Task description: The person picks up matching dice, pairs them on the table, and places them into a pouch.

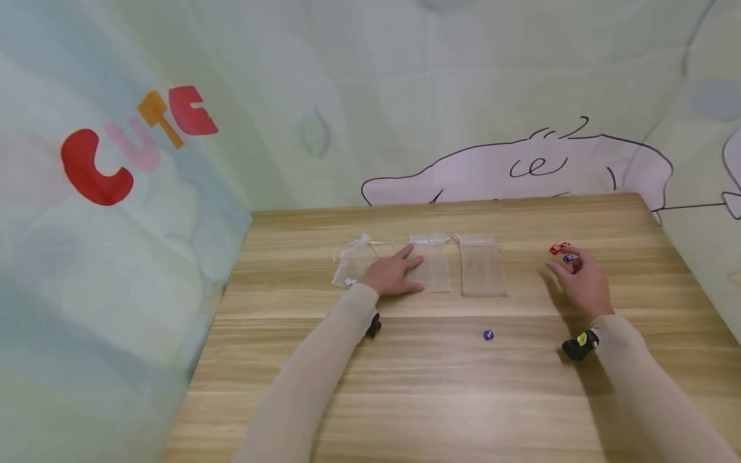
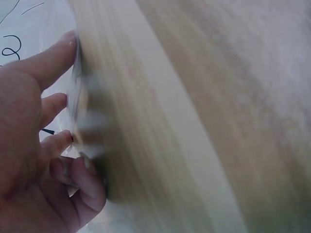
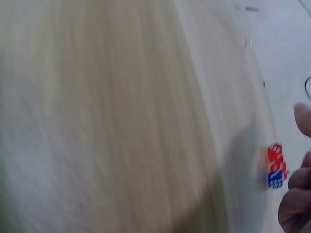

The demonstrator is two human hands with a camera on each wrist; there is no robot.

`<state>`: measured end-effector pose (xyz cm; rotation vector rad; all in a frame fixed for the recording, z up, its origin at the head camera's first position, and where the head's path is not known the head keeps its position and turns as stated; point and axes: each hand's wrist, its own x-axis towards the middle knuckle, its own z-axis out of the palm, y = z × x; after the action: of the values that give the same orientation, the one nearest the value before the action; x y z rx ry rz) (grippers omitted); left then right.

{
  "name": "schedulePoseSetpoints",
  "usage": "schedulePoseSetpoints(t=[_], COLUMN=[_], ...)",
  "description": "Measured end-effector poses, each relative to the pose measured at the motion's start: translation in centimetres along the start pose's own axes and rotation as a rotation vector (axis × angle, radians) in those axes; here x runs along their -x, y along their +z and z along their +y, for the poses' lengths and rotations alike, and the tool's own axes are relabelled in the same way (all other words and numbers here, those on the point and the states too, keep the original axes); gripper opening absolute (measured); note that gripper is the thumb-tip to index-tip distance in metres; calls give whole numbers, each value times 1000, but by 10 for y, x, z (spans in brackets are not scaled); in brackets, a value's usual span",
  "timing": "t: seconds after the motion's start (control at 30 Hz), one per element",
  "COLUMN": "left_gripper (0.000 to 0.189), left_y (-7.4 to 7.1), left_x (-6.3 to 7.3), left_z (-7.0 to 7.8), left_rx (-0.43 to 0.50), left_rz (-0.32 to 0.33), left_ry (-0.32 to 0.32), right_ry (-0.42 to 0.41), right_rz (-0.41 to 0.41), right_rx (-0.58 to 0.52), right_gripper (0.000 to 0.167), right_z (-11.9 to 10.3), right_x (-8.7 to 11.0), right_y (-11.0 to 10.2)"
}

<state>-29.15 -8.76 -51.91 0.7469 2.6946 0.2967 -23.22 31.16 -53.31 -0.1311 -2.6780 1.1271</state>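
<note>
1. Left hand [image 1: 393, 275]: grip spread, palm down, fingers over the middle bag [image 1: 437, 273], pinching nothing visible.
2. Right hand [image 1: 583, 286]: grip parted, fingers part bent, thumb away from fingertips, no die held; it is over the right part of the tabletop [image 1: 405, 366].
3. Blue die [image 1: 569, 258]: on tabletop, right by the right hand's fingers; contact, cannot tell.
4. Red dice [image 1: 555, 249]: two, close together, just beside blue die, on its far side.
5. Left-end bag [image 1: 354, 260]: sheer, drawstring, by left hand.
6. White die [image 1: 349, 282]: at that bag's lower part; inside or on top, cannot tell.
7. Right-end bag [image 1: 484, 270]: flat, sheer, just beside middle bag.
8. Purple die [image 1: 489, 335]: alone, nearer the person than the bags, well apart from both hands.
9. Left wrist view blurry.
10. Printed cloth [image 1: 324, 83] behind, letters "CUTE" at left.
</note>
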Motion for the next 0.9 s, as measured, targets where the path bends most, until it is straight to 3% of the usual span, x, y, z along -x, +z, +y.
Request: schedulePoseSetpoints(t=[0.17, 0.3, 0.57, 0.7, 0.9], left_gripper=[76, 76, 76, 77, 77], left_y=[1, 1, 3, 5, 3], left_x=[-1, -2, -2, -1, 0], left_z=[0, -1, 3, 4, 0], left_rx=[-3, -2, 23, 20, 19], left_rz=[9, 11, 3, 6, 14], left_ry=[1, -3, 6, -3, -19], right_ry=[111, 193, 247, 231, 122], right_rz=[48, 35, -9, 0, 5], right_rx=[57, 68, 98, 111, 94], right_gripper=[54, 52, 40, 37, 33], right_z=[8, 9, 15, 17, 12], right_x=[-5, -9, -10, -9, -9], right_y=[-5, -6, -5, -5, -4])
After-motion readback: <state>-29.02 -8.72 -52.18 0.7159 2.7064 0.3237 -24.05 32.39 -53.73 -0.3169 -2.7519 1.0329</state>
